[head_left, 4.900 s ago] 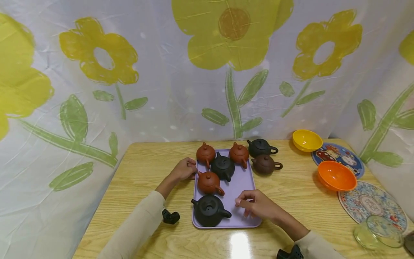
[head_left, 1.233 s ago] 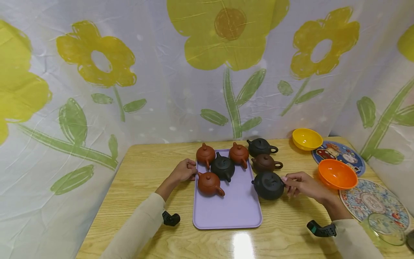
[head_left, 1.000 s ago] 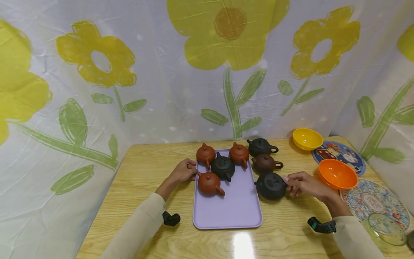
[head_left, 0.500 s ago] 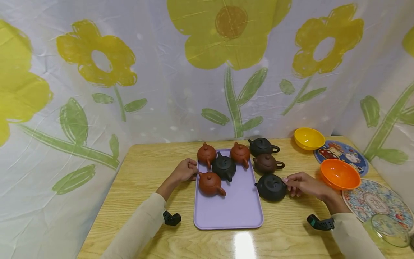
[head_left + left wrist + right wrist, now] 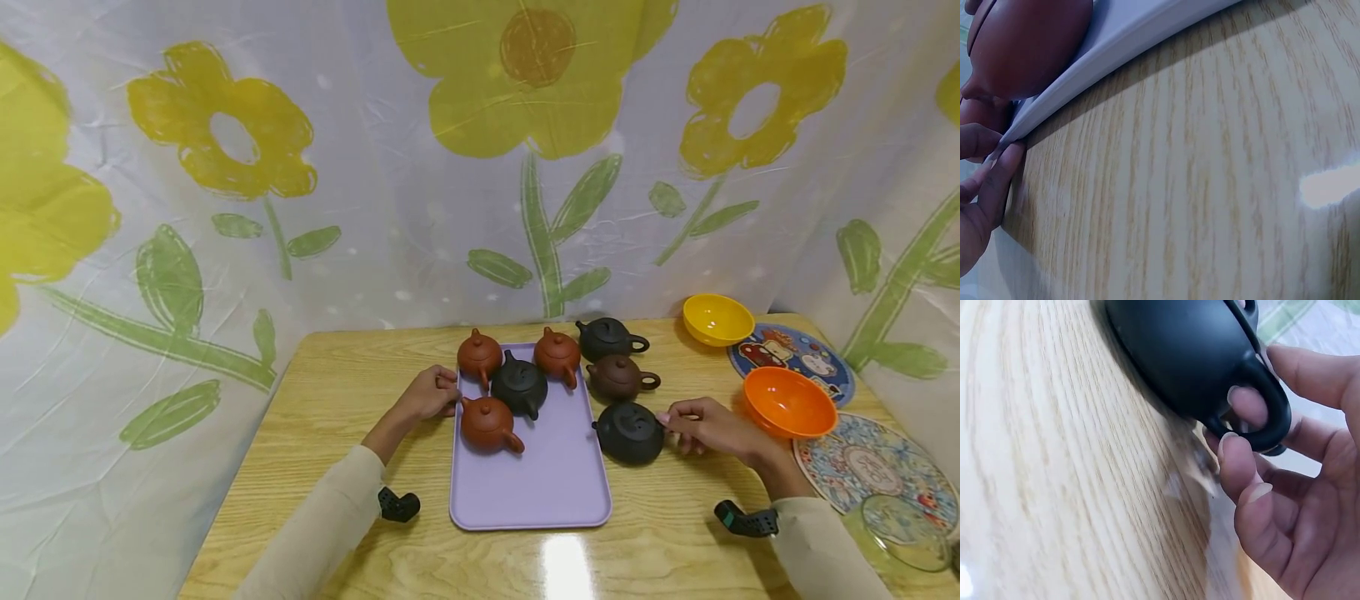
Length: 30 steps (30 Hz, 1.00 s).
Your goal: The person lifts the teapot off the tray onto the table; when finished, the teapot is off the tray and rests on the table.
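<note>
Hooking right hand [image 5: 708, 425] fingers through black teapot [image 5: 628, 432] handle for control, left hand [image 5: 429, 393] pinching tray [image 5: 551, 492] edge, steadying it.

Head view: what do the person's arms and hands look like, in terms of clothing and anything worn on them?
Both hands, left hand and right hand, are bare: no gloves or rings show. Each forearm wears a long, plain beige sleeve, without pattern. A small black device sits at each wrist; the one at the right wrist has a green mark at its tip.
</note>
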Tool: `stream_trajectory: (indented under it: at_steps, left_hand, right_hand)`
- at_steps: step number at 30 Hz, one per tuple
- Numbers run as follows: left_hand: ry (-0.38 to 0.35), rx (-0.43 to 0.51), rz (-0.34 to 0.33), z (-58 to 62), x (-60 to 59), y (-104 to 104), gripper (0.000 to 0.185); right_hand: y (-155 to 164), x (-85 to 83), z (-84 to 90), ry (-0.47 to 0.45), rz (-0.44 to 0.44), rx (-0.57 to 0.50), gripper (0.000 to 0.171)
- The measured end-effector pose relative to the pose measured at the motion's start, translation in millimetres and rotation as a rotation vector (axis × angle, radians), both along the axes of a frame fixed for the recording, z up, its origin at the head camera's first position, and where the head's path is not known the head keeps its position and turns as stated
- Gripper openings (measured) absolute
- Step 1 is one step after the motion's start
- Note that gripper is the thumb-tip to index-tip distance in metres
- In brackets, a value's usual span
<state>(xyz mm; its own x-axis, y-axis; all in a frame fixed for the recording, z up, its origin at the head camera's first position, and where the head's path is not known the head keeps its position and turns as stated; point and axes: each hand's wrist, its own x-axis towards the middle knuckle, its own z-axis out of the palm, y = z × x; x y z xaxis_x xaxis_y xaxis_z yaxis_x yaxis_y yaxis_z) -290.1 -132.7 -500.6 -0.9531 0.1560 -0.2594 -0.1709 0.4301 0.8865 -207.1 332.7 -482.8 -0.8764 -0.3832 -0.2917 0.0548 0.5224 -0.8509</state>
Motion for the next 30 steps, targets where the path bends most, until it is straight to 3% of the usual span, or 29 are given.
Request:
stream_trajectory:
  at_steps: [9,20,25,30]
  left_hand:
    - [-0.002,0.003,-0.004,-0.2,-0.5,-1,0.034]
    - [-0.013,-0.011,0.004,-0.8,-1.0,0,0.035]
    - [-0.010,-0.020,0.003,-0.5,-1.4,0,0.034]
    - [-0.010,-0.011,0.002,-1.0,-1.2,-1,0.034]
  right_hand:
    - [-4,6.7,2.7,0.045,-0.114,0.032,0.039]
    - [-17,15.1,22.4,0.173,-0.205,-0.037,0.040]
    - [-39,22.6,34.7,0.213,-0.172,-0.106,0.036]
    - [-64,28.8,40.4,0.184,-0.098,-0.225,0.032]
